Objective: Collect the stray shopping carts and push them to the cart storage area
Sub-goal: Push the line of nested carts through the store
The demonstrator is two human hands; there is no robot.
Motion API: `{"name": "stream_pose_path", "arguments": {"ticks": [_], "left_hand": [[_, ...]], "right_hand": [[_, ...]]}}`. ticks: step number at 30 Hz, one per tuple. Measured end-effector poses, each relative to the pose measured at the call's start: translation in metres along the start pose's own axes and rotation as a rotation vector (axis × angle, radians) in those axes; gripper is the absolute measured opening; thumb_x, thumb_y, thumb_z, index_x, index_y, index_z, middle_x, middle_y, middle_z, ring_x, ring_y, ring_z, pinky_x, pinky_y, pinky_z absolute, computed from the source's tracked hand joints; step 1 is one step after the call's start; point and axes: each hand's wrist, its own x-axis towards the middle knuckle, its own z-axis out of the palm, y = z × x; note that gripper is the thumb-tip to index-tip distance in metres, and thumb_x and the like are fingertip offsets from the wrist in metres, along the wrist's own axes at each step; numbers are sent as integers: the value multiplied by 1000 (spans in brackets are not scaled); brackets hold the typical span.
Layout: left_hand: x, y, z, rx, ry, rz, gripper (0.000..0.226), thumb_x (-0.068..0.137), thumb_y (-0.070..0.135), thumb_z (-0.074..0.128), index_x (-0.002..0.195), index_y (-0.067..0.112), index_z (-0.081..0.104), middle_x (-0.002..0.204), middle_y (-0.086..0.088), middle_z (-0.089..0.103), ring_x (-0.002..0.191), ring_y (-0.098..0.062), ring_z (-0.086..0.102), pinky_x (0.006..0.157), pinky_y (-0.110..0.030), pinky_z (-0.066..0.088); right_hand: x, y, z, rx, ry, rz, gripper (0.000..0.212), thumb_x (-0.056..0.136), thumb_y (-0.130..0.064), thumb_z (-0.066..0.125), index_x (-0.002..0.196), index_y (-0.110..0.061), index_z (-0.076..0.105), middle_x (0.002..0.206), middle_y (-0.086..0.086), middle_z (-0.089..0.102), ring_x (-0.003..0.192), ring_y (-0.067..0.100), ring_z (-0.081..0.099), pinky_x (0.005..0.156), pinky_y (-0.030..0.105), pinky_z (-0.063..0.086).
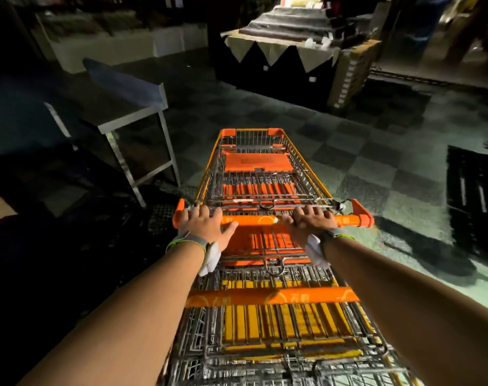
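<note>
Both my hands, left [202,222] and right [309,220], gripped one handle [261,220]; two carts [261,174] nested; table [131,107] left, open floor [376,162] right.

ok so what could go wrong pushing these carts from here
The metal table stands close on the left of the front cart; drifting left could clip its leg. Both hands hold the front cart's handle, reaching over the rear cart, so the nested row may swing. The floor is dim, hiding obstacles.
</note>
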Motion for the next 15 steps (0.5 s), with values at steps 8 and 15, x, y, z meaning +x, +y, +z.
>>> {"name": "stream_pose_path", "arguments": {"ticks": [8, 15], "left_hand": [[148, 41, -34, 13, -1, -66, 78, 94, 75, 9, 148, 25, 35, 158, -14, 36, 147, -34, 30, 121, -58, 8], [279, 69, -69, -2, -31, -116, 77, 95, 76, 15, 147, 24, 38, 158, -16, 36, 145, -36, 32, 117, -54, 15]], "right_hand": [[146, 45, -37, -50, 31, -103, 51, 103, -57, 23, 141, -24, 34, 146, 14, 45, 134, 34, 42, 112, 52, 32], [289, 78, -71, 3, -6, -121, 64, 101, -64, 15, 140, -21, 41, 147, 13, 45, 137, 33, 40, 114, 49, 29]]}}
